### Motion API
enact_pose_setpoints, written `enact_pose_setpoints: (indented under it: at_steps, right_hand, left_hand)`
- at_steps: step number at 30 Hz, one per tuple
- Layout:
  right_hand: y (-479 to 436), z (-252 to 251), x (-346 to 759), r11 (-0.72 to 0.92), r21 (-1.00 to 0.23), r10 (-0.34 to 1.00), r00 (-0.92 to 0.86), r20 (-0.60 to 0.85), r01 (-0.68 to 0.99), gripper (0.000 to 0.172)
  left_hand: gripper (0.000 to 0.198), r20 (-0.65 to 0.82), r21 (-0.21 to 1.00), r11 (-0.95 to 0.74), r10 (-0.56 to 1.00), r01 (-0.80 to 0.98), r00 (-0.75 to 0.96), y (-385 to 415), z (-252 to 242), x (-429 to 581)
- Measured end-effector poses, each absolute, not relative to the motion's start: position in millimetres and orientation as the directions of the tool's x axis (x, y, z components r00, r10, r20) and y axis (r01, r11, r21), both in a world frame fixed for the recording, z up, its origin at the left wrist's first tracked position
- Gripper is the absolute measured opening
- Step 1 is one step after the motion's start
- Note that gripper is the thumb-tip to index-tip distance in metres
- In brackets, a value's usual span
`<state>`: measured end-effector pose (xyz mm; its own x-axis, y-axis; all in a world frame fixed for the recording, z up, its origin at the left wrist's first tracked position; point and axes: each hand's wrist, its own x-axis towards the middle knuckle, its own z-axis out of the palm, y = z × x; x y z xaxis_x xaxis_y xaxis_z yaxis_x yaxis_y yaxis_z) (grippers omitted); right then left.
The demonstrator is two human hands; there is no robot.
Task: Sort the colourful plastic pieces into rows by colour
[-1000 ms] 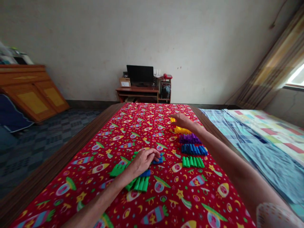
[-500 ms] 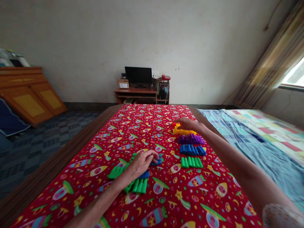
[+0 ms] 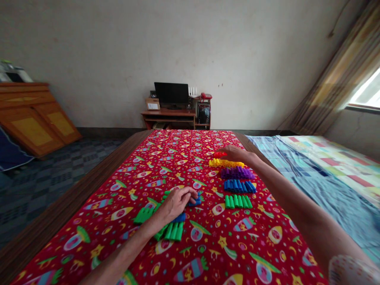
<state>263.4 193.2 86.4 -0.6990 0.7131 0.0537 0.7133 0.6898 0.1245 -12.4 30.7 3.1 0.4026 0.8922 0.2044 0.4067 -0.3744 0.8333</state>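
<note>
My left hand [image 3: 175, 202] rests curled on a loose heap of green and blue plastic pieces [image 3: 172, 230], its fingertips pinching a blue piece [image 3: 194, 202]. My right hand [image 3: 237, 153] reaches far out over the table, fingers closed at a red piece [image 3: 219, 154] behind the sorted rows. Those rows run toward me: a yellow row [image 3: 223, 163], a purple row [image 3: 236, 173], a blue row [image 3: 239, 186] and a green row [image 3: 238, 201].
The pieces lie on a red patterned cloth [image 3: 166, 166] over a wooden table [image 3: 89, 186]. A bed with checked covers [image 3: 320, 170] stands at the right. A desk with a monitor [image 3: 172, 103] is against the far wall, a wooden cabinet [image 3: 35, 118] at the left.
My right hand has drawn back a little from the yellow pieces, which now lie as an even row, and sits at a red piece behind them. My left hand has stayed on the heap.
</note>
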Motion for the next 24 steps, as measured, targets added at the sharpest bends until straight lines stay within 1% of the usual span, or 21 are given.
enact_pose_setpoints:
  at_steps: [5,9,11,13,15,20,24]
  right_hand:
    - [184.8,91.6,256.9,0.706,0.109,0.702,-0.712,0.024,0.700,0.034]
    - [185.0,81.3,242.5,0.736,0.117,0.669,-0.742,0.027,0.667,0.033]
    - [185.7,69.5,230.9,0.775,0.157,0.618,-0.786,0.012,0.612,0.033]
    - [185.5,55.9,219.0,0.821,0.210,0.549,-0.835,-0.034,0.531,0.030]
    - [184.6,44.5,211.1,0.841,0.245,0.514,-0.854,-0.083,0.482,0.026]
    - [185.2,33.8,217.5,0.810,0.275,0.561,-0.821,-0.104,0.518,0.019]
    - [186.4,33.5,223.7,0.802,0.273,0.572,-0.814,-0.099,0.531,0.022]
  left_hand:
    - [0.022,0.209,0.829,-0.375,0.896,0.414,0.391,30.0,3.2,-11.0]
    - [0.023,0.192,0.836,-0.361,0.898,0.413,0.396,29.7,3.5,-10.8]
    - [0.024,0.189,0.834,-0.359,0.899,0.418,0.395,29.9,2.9,-11.1]
    - [0.025,0.185,0.830,-0.358,0.900,0.428,0.394,30.1,2.4,-11.5]
    - [0.025,0.178,0.827,-0.356,0.900,0.434,0.398,29.8,2.4,-12.1]
    - [0.026,0.162,0.829,-0.354,0.893,0.434,0.419,28.7,4.0,-13.5]
    - [0.025,0.168,0.821,-0.360,0.895,0.444,0.413,29.4,3.5,-13.7]
